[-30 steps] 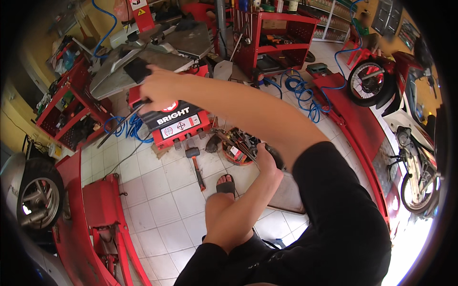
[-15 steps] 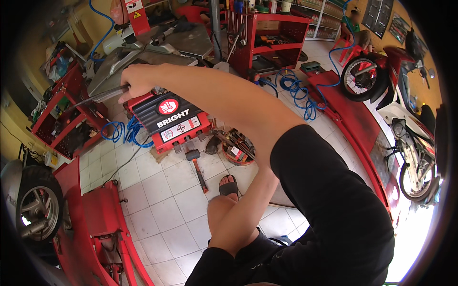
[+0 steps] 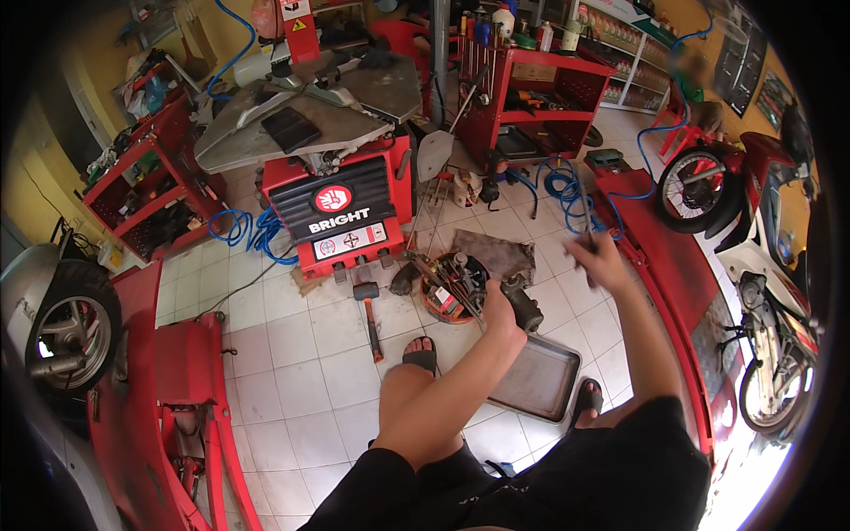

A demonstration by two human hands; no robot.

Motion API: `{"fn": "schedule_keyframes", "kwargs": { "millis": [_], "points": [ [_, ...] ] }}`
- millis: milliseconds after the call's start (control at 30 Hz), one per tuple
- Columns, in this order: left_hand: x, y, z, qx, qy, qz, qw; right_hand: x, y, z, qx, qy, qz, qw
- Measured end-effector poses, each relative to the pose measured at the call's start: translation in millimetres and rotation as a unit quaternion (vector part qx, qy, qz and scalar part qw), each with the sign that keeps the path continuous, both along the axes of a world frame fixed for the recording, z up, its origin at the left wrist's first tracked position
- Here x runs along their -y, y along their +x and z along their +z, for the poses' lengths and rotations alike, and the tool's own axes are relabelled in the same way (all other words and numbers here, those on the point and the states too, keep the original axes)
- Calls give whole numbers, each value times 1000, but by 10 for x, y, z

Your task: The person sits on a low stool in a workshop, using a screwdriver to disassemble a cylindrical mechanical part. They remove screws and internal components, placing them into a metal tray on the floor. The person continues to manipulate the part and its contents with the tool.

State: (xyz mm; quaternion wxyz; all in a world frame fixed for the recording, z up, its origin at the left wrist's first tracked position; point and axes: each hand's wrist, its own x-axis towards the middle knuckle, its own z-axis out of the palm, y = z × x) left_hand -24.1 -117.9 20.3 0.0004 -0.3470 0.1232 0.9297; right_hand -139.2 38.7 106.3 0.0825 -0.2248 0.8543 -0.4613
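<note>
My left hand [image 3: 501, 315] is closed at a dark grey, cylindrical metal part [image 3: 524, 303]; its fingertips are mostly hidden. Raised off to the right, my right hand [image 3: 602, 264] grips a long slim metal rod [image 3: 583, 196] that points away from me, both smeared by motion. Beside the left hand stands a round red tub [image 3: 428, 305] full of tools. Left of it, a hammer [image 3: 370, 327] with a dark head and orange-black handle lies on the tiles. A shallow metal tray [image 3: 563, 379] rests on the floor below the metal part, and a dirty dark cloth [image 3: 496, 251] lies beyond.
Ahead is a red machine [image 3: 400, 190] with a grey metal top [image 3: 354, 124]. Red shelving [image 3: 567, 111] stands behind, with coiled blue hose [image 3: 567, 186] beside it. Red lift platforms [image 3: 660, 292] flank me, and motorcycles [image 3: 753, 292] stand at right.
My right arm has swung from the machine top at far left to the right, carrying the rod. The left hand, hidden before by that arm, now shows.
</note>
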Motion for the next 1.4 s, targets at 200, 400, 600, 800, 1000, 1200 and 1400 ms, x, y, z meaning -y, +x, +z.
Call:
{"fn": "schedule_keyframes", "kwargs": {
  "millis": [200, 400, 600, 800, 1000, 1200, 1400],
  "points": [
    [-311, -230, -193, 26, -24, -24, 999, -1326, 519, -1427, 160, -80, -290, 940],
    [-711, -317, -331, 67, -66, -36, 995, -1378, 667, -1260, 255, -171, -141, 941],
    [-1087, -356, -242, 83, -55, -100, 990, -1590, 843, -974, 230, -83, -137, 960],
    [-1276, -380, -182, 83, -46, -137, 986, -1573, 905, -679, 240, -136, -112, 955],
    [-1238, -417, -249, 102, -64, -138, 983, -1618, 860, -901, 191, -162, -93, 964],
    [-1146, -398, -252, 99, -55, -127, 985, -1529, 892, -677, 235, -140, -83, 958],
    [-1122, -412, -319, 105, -69, -115, 985, -1485, 906, -625, 239, -140, -80, 957]
  ]
}}
